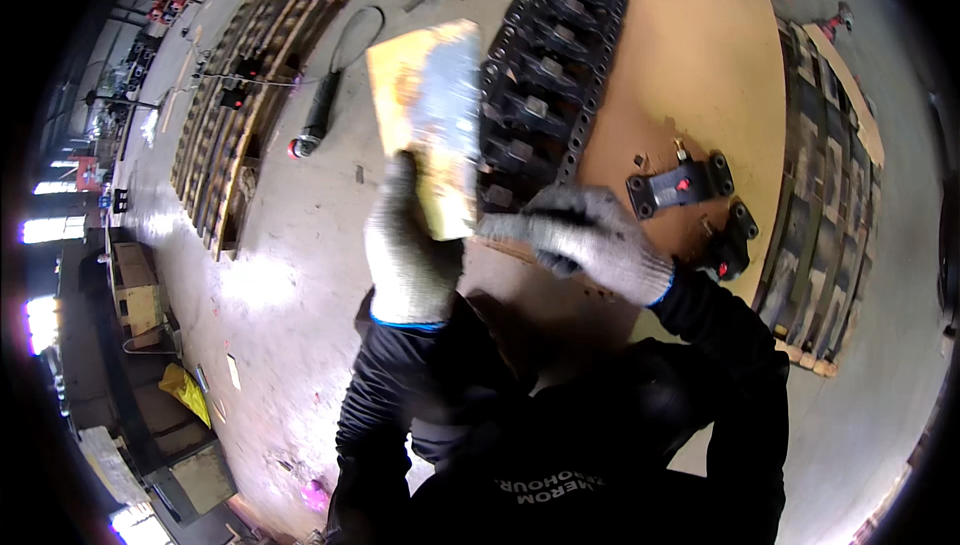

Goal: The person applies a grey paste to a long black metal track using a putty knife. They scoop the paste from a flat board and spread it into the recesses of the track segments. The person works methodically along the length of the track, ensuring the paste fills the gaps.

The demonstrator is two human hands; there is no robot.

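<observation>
My left hand (412,245), in a grey knit glove with a blue cuff edge, grips a rectangular yellow-and-grey piece (440,95) by its lower part and holds it up. Its face looks smeared and blurred; whether it is a board or a packet I cannot tell. Close to the lower right edge of this piece is my right hand (590,240), gloved alike, its fingers curled together and pointing left. What those fingers hold, if anything, is hidden. Behind both hands lie rows of black metal parts (550,70).
A tan sheet (700,35) carries two black brackets (680,185) with red spots, right of my hands. Wooden pallets stand at left (262,95) and right (815,205). On the floor lies a black corded power tool (318,115). A yellow bag (185,390) sits lower left.
</observation>
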